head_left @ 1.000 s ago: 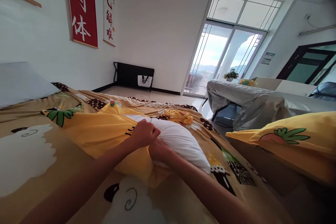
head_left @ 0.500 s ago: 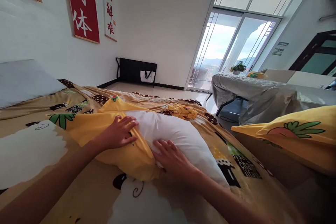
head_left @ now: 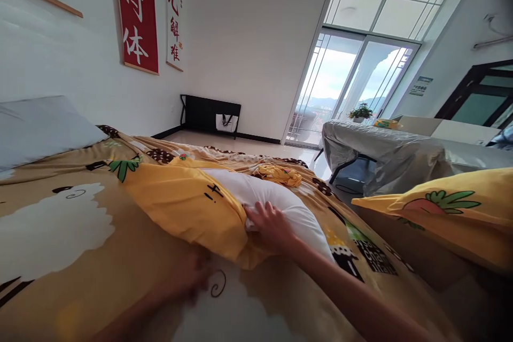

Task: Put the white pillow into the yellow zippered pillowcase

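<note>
A white pillow (head_left: 276, 200) lies on the bed, half inside a yellow pillowcase (head_left: 188, 200) with small printed figures. My right hand (head_left: 269, 223) rests flat on the white pillow at the pillowcase's open edge, fingers spread. My left hand (head_left: 188, 278) is blurred, low on the bedsheet (head_left: 60, 224) in front of the pillowcase's near edge; its fingers are too smeared to read. A crumpled yellow cloth (head_left: 279, 175) lies past the pillow.
A grey pillow (head_left: 36, 128) sits at the head of the bed on the left. A second yellow-cased pillow (head_left: 441, 211) lies at the right. A covered table (head_left: 380, 155) stands beyond the bed, with glass doors (head_left: 344, 91) behind.
My left hand left the top of the pillowcase and dropped toward me onto the sheet. The right hand stayed on the white pillow. The view shifted slightly.
</note>
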{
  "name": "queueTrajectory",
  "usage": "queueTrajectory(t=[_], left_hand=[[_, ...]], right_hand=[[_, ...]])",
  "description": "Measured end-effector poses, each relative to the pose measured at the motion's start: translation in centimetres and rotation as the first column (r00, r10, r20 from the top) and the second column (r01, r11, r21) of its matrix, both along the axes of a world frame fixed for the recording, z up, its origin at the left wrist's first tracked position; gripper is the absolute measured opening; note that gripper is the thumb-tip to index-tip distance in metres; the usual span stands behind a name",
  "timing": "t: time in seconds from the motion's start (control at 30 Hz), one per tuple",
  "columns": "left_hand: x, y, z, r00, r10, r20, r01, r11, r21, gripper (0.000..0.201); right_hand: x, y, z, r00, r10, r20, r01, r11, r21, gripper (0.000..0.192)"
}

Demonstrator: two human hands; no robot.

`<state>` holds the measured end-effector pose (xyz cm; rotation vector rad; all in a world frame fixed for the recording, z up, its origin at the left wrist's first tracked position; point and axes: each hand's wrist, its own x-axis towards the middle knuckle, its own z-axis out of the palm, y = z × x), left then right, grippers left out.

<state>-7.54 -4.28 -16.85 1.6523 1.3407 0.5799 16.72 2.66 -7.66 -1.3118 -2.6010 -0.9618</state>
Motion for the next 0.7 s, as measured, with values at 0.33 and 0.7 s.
queueTrajectory(t=[0.33, 0.7], left_hand=[[3.9, 3.2, 5.0, 0.461, 0.465, 0.756, -0.396, 0.87, -0.294, 0.055], [6.4, -2.7, 1.2, 0.562, 0.607, 0.562, -0.573, 0.775, -0.264, 0.045]], right_hand=[[-6.0, -1.2, 8.6, 0.983, -0.156, -0.095, 0.159, 0.987, 0.019, 0.035], [-7.5, -3.7, -1.4, 1.0, 0.007, 0.03, -0.001, 0.983, -0.186, 0.026]])
